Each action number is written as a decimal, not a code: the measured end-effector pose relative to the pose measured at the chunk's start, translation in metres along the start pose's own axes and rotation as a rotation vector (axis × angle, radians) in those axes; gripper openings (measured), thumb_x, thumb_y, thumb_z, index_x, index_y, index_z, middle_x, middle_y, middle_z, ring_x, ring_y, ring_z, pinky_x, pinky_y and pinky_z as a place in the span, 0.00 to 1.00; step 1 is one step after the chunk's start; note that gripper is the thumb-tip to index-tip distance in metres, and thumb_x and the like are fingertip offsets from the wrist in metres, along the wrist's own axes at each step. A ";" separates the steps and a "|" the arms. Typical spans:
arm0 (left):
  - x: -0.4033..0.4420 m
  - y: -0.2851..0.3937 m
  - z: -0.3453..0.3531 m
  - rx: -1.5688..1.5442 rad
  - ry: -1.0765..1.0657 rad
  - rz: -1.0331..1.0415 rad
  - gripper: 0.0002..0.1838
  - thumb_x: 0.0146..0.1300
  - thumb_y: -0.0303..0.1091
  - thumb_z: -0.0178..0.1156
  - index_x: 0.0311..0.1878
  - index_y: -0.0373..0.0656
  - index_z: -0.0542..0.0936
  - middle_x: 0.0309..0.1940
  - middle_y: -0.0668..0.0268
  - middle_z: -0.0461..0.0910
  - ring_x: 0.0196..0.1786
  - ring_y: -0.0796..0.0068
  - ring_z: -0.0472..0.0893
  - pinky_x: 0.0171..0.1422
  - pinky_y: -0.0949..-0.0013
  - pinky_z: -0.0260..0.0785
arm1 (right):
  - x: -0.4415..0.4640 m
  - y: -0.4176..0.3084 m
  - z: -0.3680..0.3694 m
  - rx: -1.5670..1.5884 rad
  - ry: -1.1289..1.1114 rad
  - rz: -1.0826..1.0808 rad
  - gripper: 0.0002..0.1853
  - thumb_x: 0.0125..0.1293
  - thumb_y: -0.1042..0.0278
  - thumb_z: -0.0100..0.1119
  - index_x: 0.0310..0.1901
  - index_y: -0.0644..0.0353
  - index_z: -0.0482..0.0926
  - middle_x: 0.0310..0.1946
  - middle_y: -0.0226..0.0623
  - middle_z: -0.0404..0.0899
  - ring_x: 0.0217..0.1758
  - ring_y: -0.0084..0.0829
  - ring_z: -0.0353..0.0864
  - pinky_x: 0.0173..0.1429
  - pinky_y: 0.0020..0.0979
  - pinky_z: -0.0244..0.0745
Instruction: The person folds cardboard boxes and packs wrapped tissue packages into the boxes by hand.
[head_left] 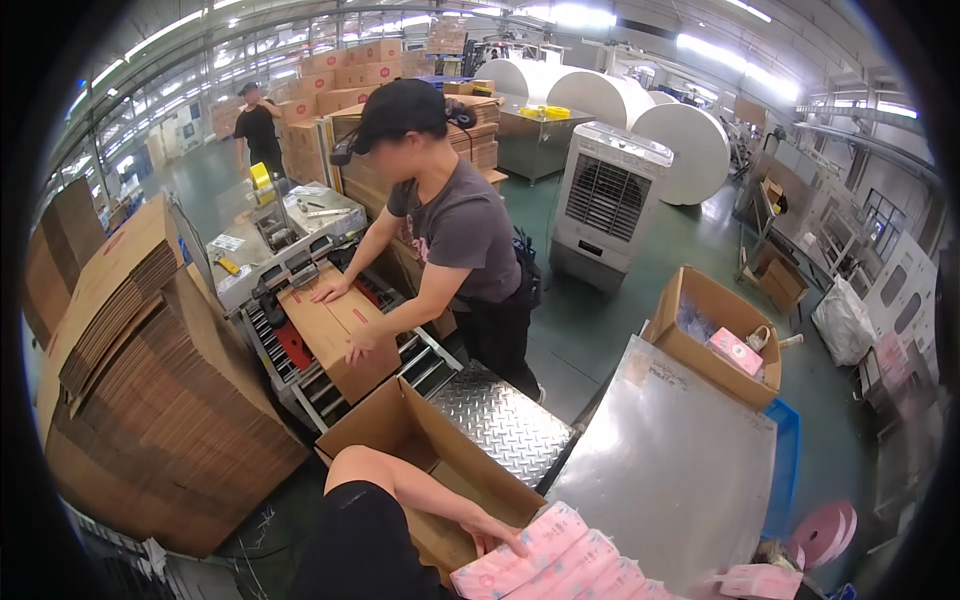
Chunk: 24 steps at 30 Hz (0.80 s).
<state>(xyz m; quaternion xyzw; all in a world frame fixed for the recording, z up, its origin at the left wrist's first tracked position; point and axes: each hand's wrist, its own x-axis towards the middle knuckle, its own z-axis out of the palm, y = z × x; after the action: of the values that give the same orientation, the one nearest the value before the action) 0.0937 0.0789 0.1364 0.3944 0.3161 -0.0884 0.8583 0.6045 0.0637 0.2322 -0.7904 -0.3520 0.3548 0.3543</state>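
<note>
My left hand (492, 530) reaches across from the lower left, its fingers pressed against the end of a row of pink tissue packs (540, 545). Several of these printed packs lie side by side, partly cut off by the lower edge. Beneath my forearm is an open cardboard box (470, 465); the part of its inside that shows is bare cardboard. Beside the packs lies a metal tabletop (665, 460). I cannot make out my right hand in the view.
Across from me a co-worker (450, 220) presses both hands on a carton (340, 320) on a roller conveyor. Flattened cardboard (170, 400) is stacked at left. A box with a pink pack (715, 335), a blue crate (785, 460) and an air cooler (610, 200) stand to the right.
</note>
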 end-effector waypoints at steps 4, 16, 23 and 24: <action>-0.021 0.013 0.005 -0.084 -0.053 0.104 0.50 0.60 0.55 0.67 0.78 0.59 0.49 0.68 0.62 0.68 0.66 0.68 0.74 0.57 0.58 0.79 | -0.033 -0.002 -0.019 0.217 0.035 0.028 0.37 0.47 0.71 0.64 0.64 0.67 0.71 0.58 0.51 0.75 0.62 0.48 0.75 0.68 0.43 0.69; -0.241 0.018 -0.080 0.195 0.339 0.595 0.40 0.53 0.35 0.75 0.68 0.37 0.69 0.59 0.60 0.77 0.63 0.69 0.74 0.70 0.63 0.64 | -0.125 -0.027 0.068 0.768 -0.534 -0.003 0.36 0.46 0.72 0.65 0.63 0.69 0.71 0.56 0.48 0.78 0.61 0.44 0.78 0.68 0.42 0.70; -0.366 -0.158 -0.129 0.617 0.667 0.222 0.38 0.47 0.37 0.77 0.63 0.41 0.75 0.56 0.57 0.81 0.62 0.63 0.78 0.66 0.63 0.69 | -0.262 -0.017 0.278 -0.042 -0.713 -0.008 0.37 0.50 0.74 0.74 0.64 0.66 0.71 0.57 0.40 0.78 0.60 0.33 0.76 0.65 0.38 0.74; -0.364 -0.191 -0.138 0.870 0.721 0.261 0.34 0.48 0.36 0.75 0.60 0.43 0.77 0.54 0.56 0.82 0.60 0.60 0.80 0.64 0.61 0.72 | -0.273 -0.005 0.298 -0.195 -0.694 -0.143 0.40 0.50 0.72 0.73 0.66 0.68 0.67 0.60 0.45 0.75 0.64 0.38 0.74 0.69 0.41 0.68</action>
<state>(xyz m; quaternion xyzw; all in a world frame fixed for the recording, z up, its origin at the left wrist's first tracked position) -0.3339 0.0162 0.1729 0.7520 0.4719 0.0365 0.4589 0.2245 -0.0618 0.1734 -0.6265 -0.5378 0.5407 0.1608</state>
